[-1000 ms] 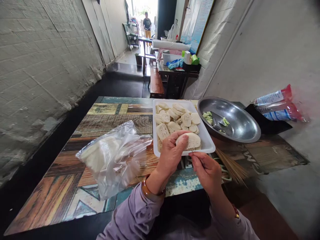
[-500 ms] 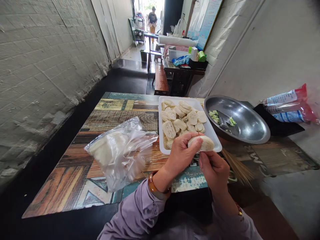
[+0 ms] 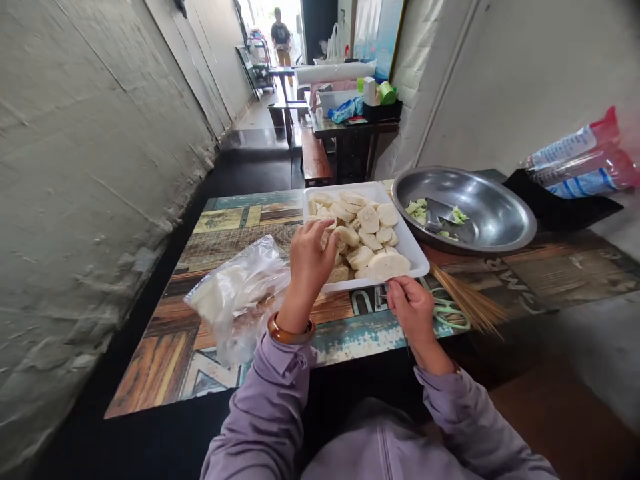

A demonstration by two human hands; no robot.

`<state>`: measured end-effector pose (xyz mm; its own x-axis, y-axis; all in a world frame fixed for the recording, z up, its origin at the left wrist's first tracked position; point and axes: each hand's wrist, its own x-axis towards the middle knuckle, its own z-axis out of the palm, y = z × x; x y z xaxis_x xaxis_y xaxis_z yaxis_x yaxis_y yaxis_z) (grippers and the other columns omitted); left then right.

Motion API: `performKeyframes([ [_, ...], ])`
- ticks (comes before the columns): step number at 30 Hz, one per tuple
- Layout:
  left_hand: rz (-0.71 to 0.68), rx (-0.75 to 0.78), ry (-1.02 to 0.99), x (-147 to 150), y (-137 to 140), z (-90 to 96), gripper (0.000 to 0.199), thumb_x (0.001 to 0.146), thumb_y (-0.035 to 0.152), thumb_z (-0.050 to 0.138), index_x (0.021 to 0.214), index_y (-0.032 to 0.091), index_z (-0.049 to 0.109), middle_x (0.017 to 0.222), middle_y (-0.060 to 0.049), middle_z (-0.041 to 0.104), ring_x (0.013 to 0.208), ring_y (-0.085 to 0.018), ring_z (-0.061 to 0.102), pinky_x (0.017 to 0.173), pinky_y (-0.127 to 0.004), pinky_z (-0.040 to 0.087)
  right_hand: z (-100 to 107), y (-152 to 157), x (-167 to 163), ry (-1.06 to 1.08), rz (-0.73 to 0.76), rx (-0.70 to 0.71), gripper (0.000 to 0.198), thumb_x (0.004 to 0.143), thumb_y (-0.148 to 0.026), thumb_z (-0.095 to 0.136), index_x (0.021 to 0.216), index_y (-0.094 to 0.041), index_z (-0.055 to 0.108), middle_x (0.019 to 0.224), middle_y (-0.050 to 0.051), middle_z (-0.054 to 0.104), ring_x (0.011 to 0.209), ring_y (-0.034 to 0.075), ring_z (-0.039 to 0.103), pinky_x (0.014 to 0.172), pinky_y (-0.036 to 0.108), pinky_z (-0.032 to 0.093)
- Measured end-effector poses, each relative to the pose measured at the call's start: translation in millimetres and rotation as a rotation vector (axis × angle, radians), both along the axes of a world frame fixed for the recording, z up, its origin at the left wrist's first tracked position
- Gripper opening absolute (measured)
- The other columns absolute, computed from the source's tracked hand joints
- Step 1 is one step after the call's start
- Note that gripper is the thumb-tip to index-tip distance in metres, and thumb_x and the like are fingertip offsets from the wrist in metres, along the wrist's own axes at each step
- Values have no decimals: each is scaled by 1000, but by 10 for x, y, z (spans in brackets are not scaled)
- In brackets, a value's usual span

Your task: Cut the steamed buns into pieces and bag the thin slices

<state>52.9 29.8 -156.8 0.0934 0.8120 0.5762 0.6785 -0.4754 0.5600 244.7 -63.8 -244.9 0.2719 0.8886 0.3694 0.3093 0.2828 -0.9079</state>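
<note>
A white plastic tray [image 3: 419,261] is heaped with pale, thick food slices [image 3: 369,219]; some show layered cut faces. My right hand [image 3: 413,308] pinches a thin skewer at the tray's near edge. On the skewer's upper end is a larger pale slice [image 3: 389,267], level with the tray's near right corner. Below the fist a thin dark length of the skewer shows; the part in the fingers is hidden. My left hand [image 3: 311,257] is over the tray's left side, fingers apart and bent towards the slices, with nothing seen in it.
Left of the tray lies a clear plastic bag [image 3: 245,293] with pale contents. A steel bowl [image 3: 495,207] holds chopped greens and a flat metal blade. Bamboo skewers [image 3: 467,300] and green-handled scissors [image 3: 447,310] lie at right. A person [image 3: 281,40] stands by the doorway.
My left hand has let go of the larger slice and moved left over the tray. My right hand has lowered slightly with the skewered slice. The camera view has shifted.
</note>
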Motion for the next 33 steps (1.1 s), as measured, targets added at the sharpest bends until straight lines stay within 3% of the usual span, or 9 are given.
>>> performKeyframes([
  [7, 28, 31, 502, 163, 159, 53, 27, 91, 21, 52, 112, 21, 70, 117, -11, 70, 109, -28, 57, 100, -42, 41, 50, 28, 23, 184, 114, -22, 28, 91, -43, 59, 88, -18, 71, 47, -7, 50, 40, 8, 42, 40, 20, 34],
  [17, 73, 51, 665, 357, -72, 114, 21, 92, 27, 54, 93, 19, 73, 103, -13, 68, 102, -29, 56, 94, -42, 42, 53, 18, 174, 605, 96, -30, 30, 88, -45, 62, 93, -16, 70, 47, -9, 45, 38, 7, 35, 36, 20, 25],
  [22, -10, -38, 754, 450, -123, 122, 23, 92, 32, 57, 85, 16, 72, 95, -12, 68, 95, -26, 58, 94, -41, 42, 30, 38, 192, 604, 132, -20, 30, 89, -45, 63, 94, -16, 70, 47, -9, 45, 37, 6, 35, 36, 20, 24],
  [27, -26, -35, 843, 506, -104, 122, 33, 84, 42, 69, 103, 16, 71, 106, -12, 66, 103, -29, 58, 95, -41, 44, 24, 42, 195, 569, 151, -23, 30, 90, -45, 61, 92, -17, 71, 46, -9, 44, 38, 6, 35, 38, 20, 25],
  [33, -63, -102, 987, 608, -124, 246, 29, 86, 37, 66, 107, 18, 71, 109, -14, 64, 108, -31, 57, 92, -42, 45, 33, 45, 206, 546, 163, -2, 29, 91, -43, 61, 94, -17, 72, 47, -9, 45, 39, 6, 35, 39, 21, 26],
])
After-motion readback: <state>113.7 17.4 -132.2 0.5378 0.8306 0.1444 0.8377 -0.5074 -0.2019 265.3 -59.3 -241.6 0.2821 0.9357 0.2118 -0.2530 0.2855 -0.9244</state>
